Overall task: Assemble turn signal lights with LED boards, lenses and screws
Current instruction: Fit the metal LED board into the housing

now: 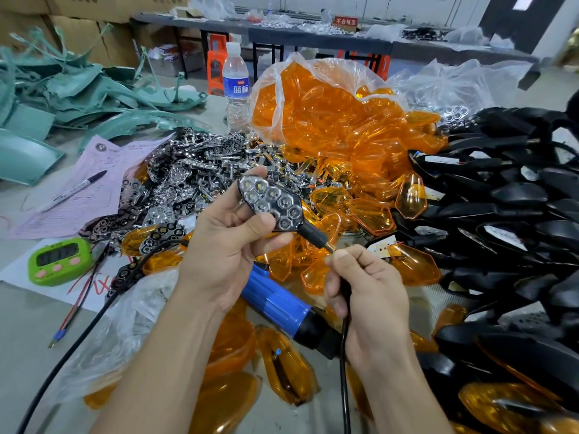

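at the lower left of the frame a green timer point(59, 260) sits on paper, and up toward the centre lies a heap of chrome reflectors point(194, 170). just right of that, mid-frame, the left hand point(225, 249) grips a black turn signal body point(271, 202), fingers curled behind it and the thumb pressed on its lower edge, face turned to the camera. a honeycomb reflector with leds in its cells is seated in it; no lens covers it yet. its threaded stem point(316, 238) points down-right to the right hand point(369, 296), which pinches the black lead point(344, 355) where it leaves the stem tip. the rest of the lead runs down past the palm to the bottom edge. below, between the wrists, lies a blue electric screwdriver point(275, 303). loose orange lenses point(372, 214) lie right of centre, and bare black housings point(517, 198) fill the right side.

by my reading the board-and-reflector step is done and the lead is being tidied at the stem. next the right hand would need to let go, pick one lens and seat it squarely on the face before any screw goes in.
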Demonstrator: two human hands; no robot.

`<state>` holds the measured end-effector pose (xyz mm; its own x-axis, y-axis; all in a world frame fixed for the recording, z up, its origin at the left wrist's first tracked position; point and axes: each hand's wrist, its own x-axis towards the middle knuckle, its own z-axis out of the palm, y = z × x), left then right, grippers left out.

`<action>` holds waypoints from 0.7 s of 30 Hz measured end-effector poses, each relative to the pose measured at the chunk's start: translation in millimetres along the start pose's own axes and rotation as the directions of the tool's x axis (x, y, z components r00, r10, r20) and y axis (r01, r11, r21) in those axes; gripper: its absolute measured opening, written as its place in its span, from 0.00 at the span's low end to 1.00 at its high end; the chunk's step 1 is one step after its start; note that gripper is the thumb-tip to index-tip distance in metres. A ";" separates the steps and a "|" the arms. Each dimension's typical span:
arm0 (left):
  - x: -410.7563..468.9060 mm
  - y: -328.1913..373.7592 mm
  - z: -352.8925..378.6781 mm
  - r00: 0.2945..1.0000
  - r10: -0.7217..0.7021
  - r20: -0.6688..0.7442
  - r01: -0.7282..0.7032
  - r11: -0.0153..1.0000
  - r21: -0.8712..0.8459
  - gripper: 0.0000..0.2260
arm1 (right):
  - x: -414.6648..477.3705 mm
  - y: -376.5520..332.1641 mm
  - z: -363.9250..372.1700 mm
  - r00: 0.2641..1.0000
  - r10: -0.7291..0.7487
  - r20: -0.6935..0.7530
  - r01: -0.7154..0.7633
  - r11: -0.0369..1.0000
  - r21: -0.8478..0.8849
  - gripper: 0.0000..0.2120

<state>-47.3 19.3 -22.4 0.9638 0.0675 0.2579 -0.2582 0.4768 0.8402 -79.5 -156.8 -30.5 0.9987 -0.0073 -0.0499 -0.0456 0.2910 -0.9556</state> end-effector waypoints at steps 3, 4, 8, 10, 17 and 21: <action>-0.3 -1.3 -1.6 1.000 0.010 -0.023 -0.008 0.994 0.105 0.26 | 2.2 2.6 -2.0 0.997 -0.076 -0.005 0.075 0.984 -0.163 0.13; 0.2 -2.9 -1.6 0.999 0.019 -0.042 -0.012 0.989 0.148 0.25 | 2.1 4.4 -2.3 0.996 -0.093 0.001 0.091 0.972 -0.218 0.12; 0.3 -8.0 2.4 0.992 0.066 -0.112 -0.031 0.957 0.289 0.21 | 0.6 10.6 1.3 0.995 -0.034 0.089 0.062 0.940 -0.335 0.10; -1.0 -10.4 7.8 0.989 0.087 -0.124 -0.040 0.939 0.342 0.13 | 0.6 12.6 4.6 0.994 -0.007 0.110 0.050 0.916 -0.398 0.10; -0.9 -14.5 10.7 0.988 0.086 -0.129 -0.043 0.951 0.307 0.23 | -2.2 11.8 6.2 0.993 -0.063 0.103 0.105 0.871 -0.480 0.13; -1.2 -15.0 11.5 0.987 0.083 -0.134 -0.047 0.966 0.254 0.24 | -3.2 11.4 9.8 0.996 -0.088 0.017 0.086 0.889 -0.449 0.11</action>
<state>-45.3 1.9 -29.8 0.9391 0.2239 0.2609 -0.3118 0.2347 0.9207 -83.1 -144.1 -38.4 0.9991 -0.0163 0.0392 0.0359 -0.1717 -0.9845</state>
